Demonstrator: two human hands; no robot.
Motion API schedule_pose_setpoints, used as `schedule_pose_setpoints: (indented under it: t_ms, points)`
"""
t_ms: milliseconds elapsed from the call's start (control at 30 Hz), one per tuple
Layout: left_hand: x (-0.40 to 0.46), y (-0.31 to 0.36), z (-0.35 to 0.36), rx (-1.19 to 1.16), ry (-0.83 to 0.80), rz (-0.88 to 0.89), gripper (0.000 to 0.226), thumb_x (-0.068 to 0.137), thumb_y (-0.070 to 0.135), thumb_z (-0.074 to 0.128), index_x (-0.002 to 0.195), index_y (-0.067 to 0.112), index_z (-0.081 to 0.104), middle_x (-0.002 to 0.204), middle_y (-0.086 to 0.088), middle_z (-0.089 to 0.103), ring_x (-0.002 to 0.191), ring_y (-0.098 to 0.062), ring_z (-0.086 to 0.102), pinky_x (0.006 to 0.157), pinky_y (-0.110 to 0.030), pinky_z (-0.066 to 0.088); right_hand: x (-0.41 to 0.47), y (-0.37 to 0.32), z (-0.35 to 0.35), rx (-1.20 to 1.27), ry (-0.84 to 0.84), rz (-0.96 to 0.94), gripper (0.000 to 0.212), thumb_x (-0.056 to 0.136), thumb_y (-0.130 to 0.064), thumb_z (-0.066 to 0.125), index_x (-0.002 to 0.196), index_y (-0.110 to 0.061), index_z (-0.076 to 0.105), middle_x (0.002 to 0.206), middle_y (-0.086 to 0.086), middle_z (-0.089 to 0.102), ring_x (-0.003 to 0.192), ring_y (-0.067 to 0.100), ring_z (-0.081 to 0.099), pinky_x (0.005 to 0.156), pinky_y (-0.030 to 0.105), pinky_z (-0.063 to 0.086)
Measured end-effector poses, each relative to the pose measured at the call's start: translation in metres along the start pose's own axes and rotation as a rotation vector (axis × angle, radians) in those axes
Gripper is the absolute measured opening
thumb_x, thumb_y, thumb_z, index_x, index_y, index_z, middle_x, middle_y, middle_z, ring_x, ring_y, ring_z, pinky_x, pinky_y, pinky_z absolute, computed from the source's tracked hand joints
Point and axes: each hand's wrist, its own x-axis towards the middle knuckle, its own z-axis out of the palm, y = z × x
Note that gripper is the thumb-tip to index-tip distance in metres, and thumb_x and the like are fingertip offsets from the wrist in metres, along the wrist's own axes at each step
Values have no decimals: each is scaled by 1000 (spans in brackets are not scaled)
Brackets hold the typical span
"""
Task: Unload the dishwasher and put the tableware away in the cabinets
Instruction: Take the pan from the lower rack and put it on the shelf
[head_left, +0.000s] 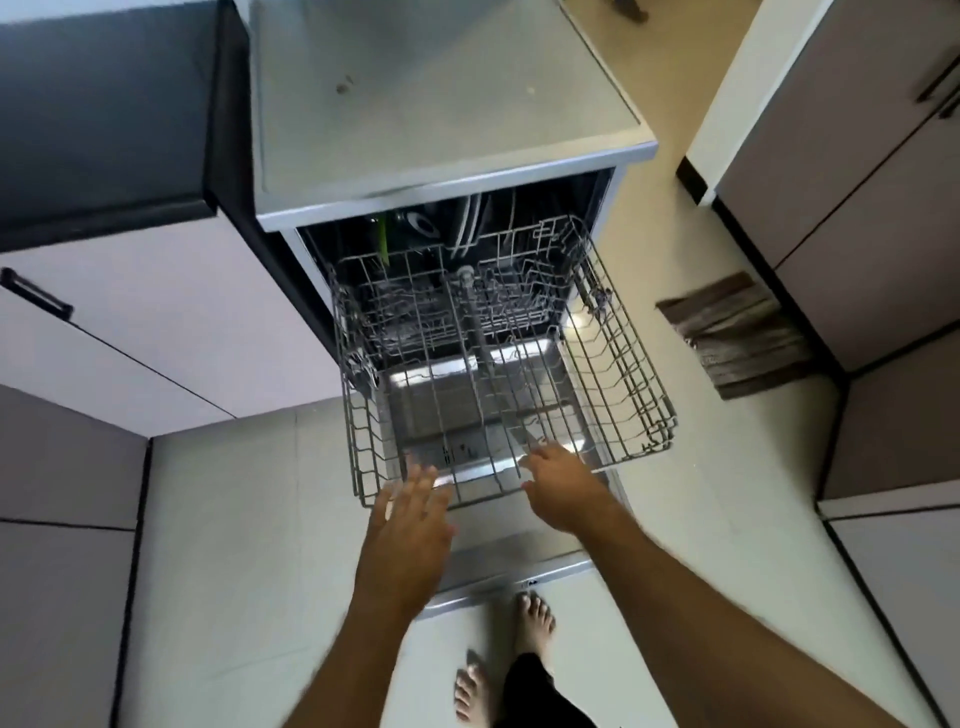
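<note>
Both hands, left hand (413, 501) & right hand (558, 488), at upper rack (613, 358) front, fingers straight

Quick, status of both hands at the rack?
Left hand: open, fingers straight at the upper rack front edge, holding nothing.
Right hand: open, fingers on the rack's front wires; no grip visible.

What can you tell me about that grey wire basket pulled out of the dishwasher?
The grey wire rack is a metal grid with rows of upright prongs. It is pulled out over the open door and looks empty. The left hand is open at its front rim, and the right hand reaches over that rim too. Plates stand behind it, deeper inside.
</note>
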Motion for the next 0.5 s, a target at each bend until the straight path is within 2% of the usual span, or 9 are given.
schedule_pose_setpoints:
  t_ms: [67, 167, 267, 333, 433, 500]
  points:
    - [-7, 7, 20, -23, -64, 37, 47, 96, 36, 43, 139, 19, 53, 148, -5, 49, 143, -24, 37, 117, -45, 17, 4, 2, 17, -48, -31, -1, 47, 97, -14, 46, 143, -12, 46, 149, 11, 44, 140, 28, 33, 116, 42, 31]
    - [-4, 12, 42, -59, -76, -12, 48, 100, 37, 39, 143, 19, 48, 150, -5, 46, 144, -23, 34, 119, -44, 15, 13, 3, 40, -70, -56, 5, 46, 97, -14, 46, 143, -14, 47, 146, 10, 47, 138, 28, 38, 117, 46, 27]
    - [11, 14, 59, -142, -32, -42, 44, 104, 32, 36, 144, 18, 47, 151, -5, 44, 145, -23, 32, 122, -39, 13, 26, 12, 61, -109, -50, -22, 38, 99, -17, 46, 136, -22, 54, 135, 7, 59, 126, 24, 51, 116, 47, 25]
    - [21, 16, 66, -253, -45, -94, 42, 106, 30, 35, 145, 18, 45, 152, -4, 42, 146, -23, 30, 121, -36, 10, 32, 19, 72, -117, 23, -54, 35, 100, -17, 45, 130, -27, 59, 124, 5, 65, 116, 22, 57, 114, 45, 29]
    - [35, 19, 76, -305, -36, -118, 38, 106, 31, 37, 141, 23, 51, 143, 2, 53, 136, -19, 43, 119, -36, 21, 37, 33, 90, -75, 170, -76, 35, 100, -16, 45, 125, -30, 64, 117, 1, 69, 110, 20, 60, 114, 41, 28]
    - [42, 20, 79, -288, 3, -106, 31, 101, 28, 51, 127, 21, 64, 127, 3, 66, 122, -19, 57, 112, -39, 34, 42, 44, 101, -27, 219, -64, 35, 97, -14, 49, 120, -31, 67, 116, -4, 70, 111, 17, 59, 119, 43, 20]
